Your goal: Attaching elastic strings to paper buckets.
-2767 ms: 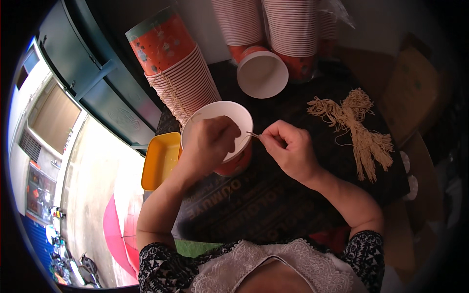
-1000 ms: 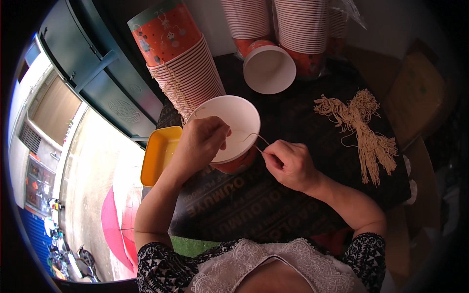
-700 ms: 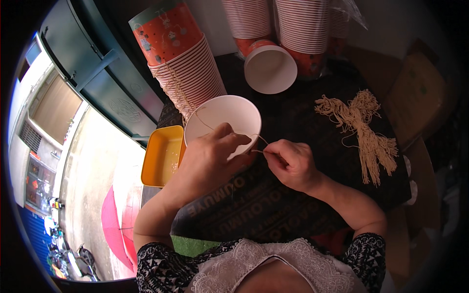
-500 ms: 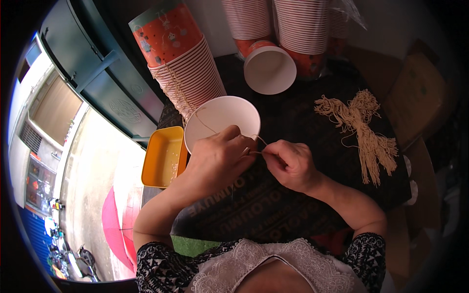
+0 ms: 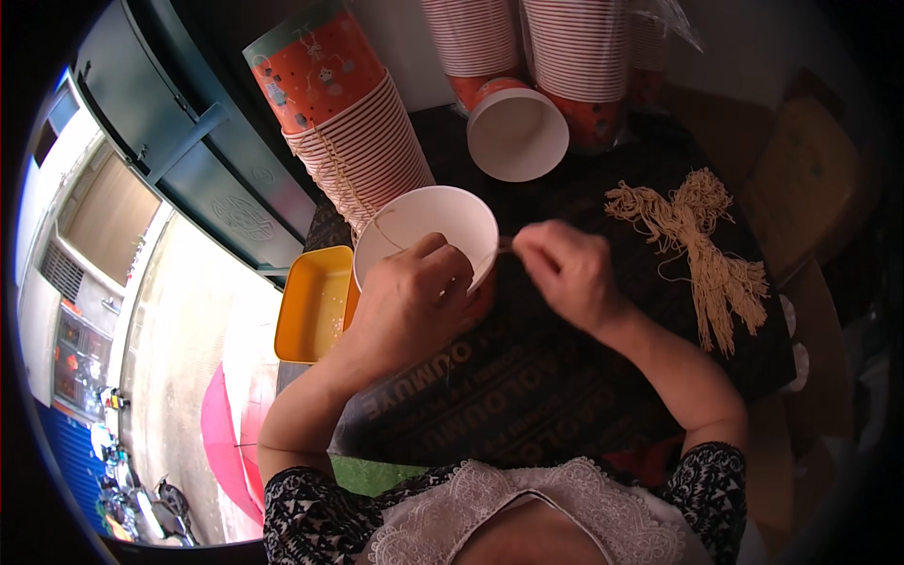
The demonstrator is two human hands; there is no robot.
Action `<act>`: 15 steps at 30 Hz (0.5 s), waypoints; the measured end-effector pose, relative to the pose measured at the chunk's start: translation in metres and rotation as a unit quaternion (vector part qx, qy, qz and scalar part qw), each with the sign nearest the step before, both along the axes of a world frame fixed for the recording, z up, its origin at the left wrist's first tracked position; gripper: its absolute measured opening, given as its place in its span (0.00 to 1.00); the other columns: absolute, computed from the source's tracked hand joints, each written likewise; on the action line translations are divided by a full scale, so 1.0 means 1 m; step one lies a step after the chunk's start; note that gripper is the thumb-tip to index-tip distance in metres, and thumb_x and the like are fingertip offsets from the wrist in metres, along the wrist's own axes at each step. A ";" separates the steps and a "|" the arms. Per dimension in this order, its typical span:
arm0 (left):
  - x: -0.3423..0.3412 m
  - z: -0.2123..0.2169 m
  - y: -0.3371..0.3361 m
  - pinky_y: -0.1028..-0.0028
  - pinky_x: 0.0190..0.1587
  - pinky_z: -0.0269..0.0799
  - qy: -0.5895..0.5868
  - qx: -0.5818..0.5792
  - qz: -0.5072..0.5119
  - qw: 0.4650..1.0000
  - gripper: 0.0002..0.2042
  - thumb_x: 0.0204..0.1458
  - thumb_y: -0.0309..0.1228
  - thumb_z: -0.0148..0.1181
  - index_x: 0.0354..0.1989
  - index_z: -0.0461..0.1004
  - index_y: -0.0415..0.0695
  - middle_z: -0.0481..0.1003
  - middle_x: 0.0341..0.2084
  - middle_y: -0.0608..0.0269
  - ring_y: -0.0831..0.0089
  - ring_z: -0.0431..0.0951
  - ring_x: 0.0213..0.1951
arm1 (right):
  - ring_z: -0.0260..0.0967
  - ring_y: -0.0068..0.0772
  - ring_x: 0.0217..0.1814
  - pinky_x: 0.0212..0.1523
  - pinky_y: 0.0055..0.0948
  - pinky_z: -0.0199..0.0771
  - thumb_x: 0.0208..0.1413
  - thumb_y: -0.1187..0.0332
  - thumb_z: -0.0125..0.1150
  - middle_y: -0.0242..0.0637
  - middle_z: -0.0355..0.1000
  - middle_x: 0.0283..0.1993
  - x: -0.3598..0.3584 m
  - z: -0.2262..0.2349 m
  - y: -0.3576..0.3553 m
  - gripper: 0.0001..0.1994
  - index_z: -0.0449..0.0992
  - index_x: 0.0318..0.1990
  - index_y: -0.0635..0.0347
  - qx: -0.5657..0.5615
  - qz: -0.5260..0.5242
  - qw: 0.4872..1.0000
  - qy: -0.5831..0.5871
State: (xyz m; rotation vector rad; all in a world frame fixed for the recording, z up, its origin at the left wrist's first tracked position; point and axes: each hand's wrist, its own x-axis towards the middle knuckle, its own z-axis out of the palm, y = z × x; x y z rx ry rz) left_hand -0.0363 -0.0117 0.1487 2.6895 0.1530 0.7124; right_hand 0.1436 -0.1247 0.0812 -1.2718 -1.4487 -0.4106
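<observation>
A large paper cup (image 5: 428, 215), white inside and orange outside, faces up in front of me. My left hand (image 5: 414, 297) is closed over its near rim, covering part of the opening; its fingertips are partly hidden. Beige string (image 5: 388, 229) lies loosely against the inside of the cup. To the right of the rim, my right hand (image 5: 570, 273), slightly blurred, pinches a short taut stretch of string (image 5: 506, 244) that runs from the cup.
A tall leaning stack of cups (image 5: 367, 141), with string hanging down it, rises behind at left. Beside the cup sits a yellow tub (image 5: 315, 301). A tipped cup (image 5: 518, 137) and bagged stacks (image 5: 576, 52) stand at the back. A string bundle (image 5: 702, 254) lies right on the black-covered table (image 5: 603, 405).
My right hand has moved up and slightly right, drawing the string away from the cup. My left hand has shifted a little and stays at the rim.
</observation>
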 end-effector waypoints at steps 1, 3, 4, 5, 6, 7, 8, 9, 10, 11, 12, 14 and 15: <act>-0.001 0.001 -0.001 0.73 0.29 0.71 0.005 -0.025 0.024 0.999 0.03 0.46 0.19 0.60 0.30 0.75 0.39 0.73 0.27 0.57 0.65 0.76 0.26 | 0.75 0.40 0.32 0.29 0.31 0.74 0.51 0.80 0.60 0.41 0.74 0.30 0.007 0.006 0.001 0.04 0.74 0.34 0.63 -0.018 -0.027 0.999 0.043; -0.003 0.001 0.000 0.73 0.29 0.71 0.014 -0.027 0.025 0.999 0.03 0.46 0.19 0.60 0.30 0.75 0.39 0.74 0.27 0.58 0.65 0.77 0.27 | 0.72 0.35 0.28 0.27 0.28 0.71 0.52 0.81 0.59 0.39 0.71 0.30 0.017 0.011 0.006 0.04 0.74 0.33 0.64 0.008 -0.029 0.995 0.096; -0.003 0.001 0.001 0.73 0.29 0.71 0.023 -0.029 0.026 0.999 0.03 0.47 0.20 0.60 0.30 0.75 0.39 0.74 0.27 0.58 0.66 0.77 0.27 | 0.71 0.33 0.26 0.27 0.28 0.70 0.52 0.82 0.59 0.38 0.69 0.29 0.017 0.014 0.005 0.04 0.74 0.33 0.64 0.007 -0.036 0.993 0.116; -0.003 0.000 0.001 0.73 0.29 0.71 0.023 -0.028 0.027 0.999 0.03 0.47 0.20 0.60 0.30 0.75 0.39 0.74 0.27 0.58 0.66 0.77 0.27 | 0.69 0.32 0.26 0.27 0.28 0.70 0.51 0.81 0.61 0.37 0.66 0.31 0.016 0.012 0.005 0.04 0.74 0.33 0.63 -0.001 -0.034 0.994 0.107; -0.003 -0.001 0.002 0.73 0.29 0.72 0.018 -0.031 0.029 0.999 0.03 0.47 0.20 0.60 0.30 0.75 0.38 0.74 0.27 0.58 0.66 0.77 0.27 | 0.70 0.32 0.27 0.27 0.28 0.70 0.50 0.81 0.62 0.37 0.66 0.33 0.012 0.012 0.001 0.05 0.74 0.32 0.63 -0.008 -0.034 0.997 0.066; -0.003 -0.001 0.002 0.73 0.30 0.72 0.013 -0.033 0.031 0.999 0.03 0.47 0.20 0.60 0.30 0.75 0.38 0.74 0.27 0.58 0.65 0.77 0.27 | 0.70 0.32 0.28 0.27 0.28 0.70 0.48 0.81 0.63 0.37 0.66 0.34 0.006 0.012 -0.003 0.06 0.74 0.32 0.62 -0.015 -0.034 0.999 0.024; -0.004 -0.002 0.002 0.73 0.30 0.72 0.015 -0.034 0.031 0.999 0.03 0.47 0.20 0.60 0.30 0.75 0.38 0.74 0.27 0.58 0.65 0.77 0.27 | 0.71 0.32 0.30 0.28 0.29 0.71 0.46 0.82 0.64 0.37 0.65 0.37 0.001 0.006 -0.003 0.07 0.74 0.32 0.61 -0.004 -0.014 1.000 -0.003; -0.004 -0.002 0.003 0.68 0.31 0.72 0.005 -0.050 0.038 0.998 0.03 0.46 0.22 0.60 0.30 0.75 0.39 0.75 0.28 0.56 0.60 0.77 0.28 | 0.71 0.32 0.30 0.29 0.28 0.72 0.44 0.82 0.65 0.36 0.64 0.38 -0.003 0.002 -0.004 0.08 0.74 0.31 0.61 -0.005 0.000 1.000 -0.016; -0.005 -0.003 0.003 0.64 0.32 0.72 -0.005 -0.066 0.046 0.997 0.04 0.45 0.24 0.61 0.30 0.75 0.39 0.75 0.29 0.54 0.54 0.78 0.29 | 0.71 0.31 0.30 0.28 0.27 0.73 0.44 0.83 0.65 0.36 0.64 0.38 -0.008 0.000 -0.007 0.09 0.74 0.31 0.61 -0.015 0.009 1.000 -0.012; -0.005 -0.003 0.004 0.64 0.32 0.72 -0.004 -0.067 0.045 0.997 0.04 0.45 0.24 0.61 0.30 0.75 0.39 0.75 0.29 0.54 0.54 0.78 0.29 | 0.71 0.31 0.29 0.28 0.27 0.73 0.43 0.83 0.65 0.36 0.64 0.37 -0.013 0.000 -0.011 0.09 0.74 0.31 0.61 -0.026 0.017 0.999 -0.008; -0.005 -0.002 0.005 0.65 0.31 0.73 -0.008 -0.062 0.048 0.997 0.04 0.46 0.24 0.61 0.31 0.76 0.39 0.75 0.29 0.54 0.55 0.78 0.28 | 0.71 0.30 0.29 0.26 0.26 0.73 0.41 0.83 0.66 0.35 0.64 0.37 -0.015 -0.002 -0.012 0.10 0.74 0.30 0.61 -0.026 0.023 0.999 -0.009; -0.005 -0.001 0.006 0.65 0.31 0.73 -0.012 -0.057 0.050 0.997 0.04 0.46 0.23 0.61 0.31 0.76 0.38 0.75 0.28 0.54 0.55 0.78 0.28 | 0.70 0.30 0.28 0.26 0.26 0.73 0.41 0.84 0.66 0.35 0.64 0.37 -0.017 -0.005 -0.014 0.10 0.73 0.30 0.61 -0.029 0.023 0.999 -0.012; -0.005 0.000 0.006 0.66 0.30 0.72 -0.005 -0.067 0.055 0.996 0.04 0.47 0.24 0.60 0.30 0.76 0.38 0.75 0.28 0.54 0.56 0.78 0.27 | 0.70 0.30 0.28 0.25 0.26 0.73 0.40 0.84 0.66 0.35 0.64 0.36 -0.018 -0.006 -0.014 0.10 0.73 0.29 0.61 -0.032 0.024 0.999 -0.017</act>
